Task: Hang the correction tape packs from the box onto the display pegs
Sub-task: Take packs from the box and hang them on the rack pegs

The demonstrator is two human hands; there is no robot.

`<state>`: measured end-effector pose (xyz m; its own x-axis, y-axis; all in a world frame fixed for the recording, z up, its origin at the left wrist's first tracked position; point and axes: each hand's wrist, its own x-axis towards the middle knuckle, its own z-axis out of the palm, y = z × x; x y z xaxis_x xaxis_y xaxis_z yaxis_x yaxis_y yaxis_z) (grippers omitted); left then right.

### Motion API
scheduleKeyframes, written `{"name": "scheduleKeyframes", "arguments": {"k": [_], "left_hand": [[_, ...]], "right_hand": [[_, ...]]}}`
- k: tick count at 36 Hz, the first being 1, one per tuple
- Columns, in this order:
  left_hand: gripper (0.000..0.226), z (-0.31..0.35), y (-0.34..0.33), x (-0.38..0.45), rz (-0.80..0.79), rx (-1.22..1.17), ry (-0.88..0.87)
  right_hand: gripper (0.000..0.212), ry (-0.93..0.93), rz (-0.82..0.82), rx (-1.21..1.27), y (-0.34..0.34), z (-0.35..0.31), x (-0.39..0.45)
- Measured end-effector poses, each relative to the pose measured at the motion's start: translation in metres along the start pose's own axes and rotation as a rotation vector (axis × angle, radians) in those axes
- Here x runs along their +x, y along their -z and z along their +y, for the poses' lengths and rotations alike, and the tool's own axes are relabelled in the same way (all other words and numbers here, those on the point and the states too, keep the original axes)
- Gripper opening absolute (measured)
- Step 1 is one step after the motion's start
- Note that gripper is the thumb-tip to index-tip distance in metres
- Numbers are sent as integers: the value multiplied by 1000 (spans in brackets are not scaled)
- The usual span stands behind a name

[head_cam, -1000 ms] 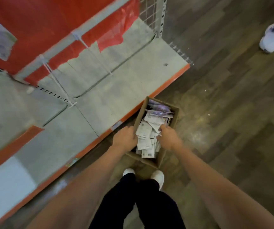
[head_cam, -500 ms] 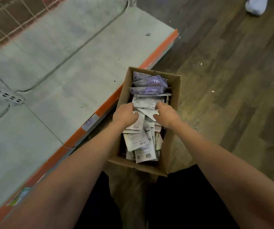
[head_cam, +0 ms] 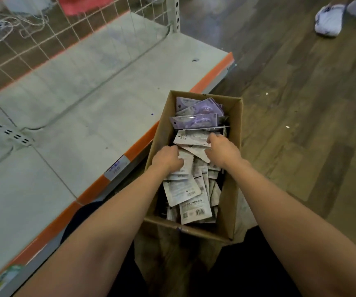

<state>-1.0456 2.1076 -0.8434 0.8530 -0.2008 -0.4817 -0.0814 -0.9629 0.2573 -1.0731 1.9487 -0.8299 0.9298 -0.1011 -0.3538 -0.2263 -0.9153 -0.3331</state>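
Far out to the left of both hands runs the grey bottom shelf (head_cam: 69, 116) with its orange front edge, a wire grid panel (head_cam: 50, 33) standing along its back. In closer, the left hand (head_cam: 166, 157) is down inside the cardboard box (head_cam: 236, 168), fingers curled onto a white correction tape pack (head_cam: 184, 166) in the pile. The two hands sit near each other but apart, both over the middle of the box. The right hand (head_cam: 221, 150) curls its fingers round the edge of another white pack (head_cam: 191, 137) just beyond it. Past both hands, at the far end of the box, lie purple-fronted packs (head_cam: 196, 121); nearer the person, more white packs (head_cam: 195, 211) show barcodes. Far off to the right, on the wooden floor (head_cam: 301, 125), stands someone's white shoe (head_cam: 328, 21).
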Motion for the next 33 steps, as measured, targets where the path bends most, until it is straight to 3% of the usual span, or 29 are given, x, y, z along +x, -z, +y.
{"name": "scheduleKeyframes", "arguments": {"k": [15,18,26,28,33], "left_hand": [[92,10,-42,-1,-187,162,140],[89,11,-51,-4,-140,197,120],[58,12,-35,-5,-211,0,86],[48,10,-34,-6,-161,-66,88],[92,9,-31,-13,-55,-382,217]], "right_hand": [[34,19,24,-11,10,10,-3],[33,22,19,-18,11,10,-2],[32,-3,-25,-1,7,5,-5],[32,-3,-53,-2,5,4,-5],[35,8,-85,20,2,-2,-4]]}}
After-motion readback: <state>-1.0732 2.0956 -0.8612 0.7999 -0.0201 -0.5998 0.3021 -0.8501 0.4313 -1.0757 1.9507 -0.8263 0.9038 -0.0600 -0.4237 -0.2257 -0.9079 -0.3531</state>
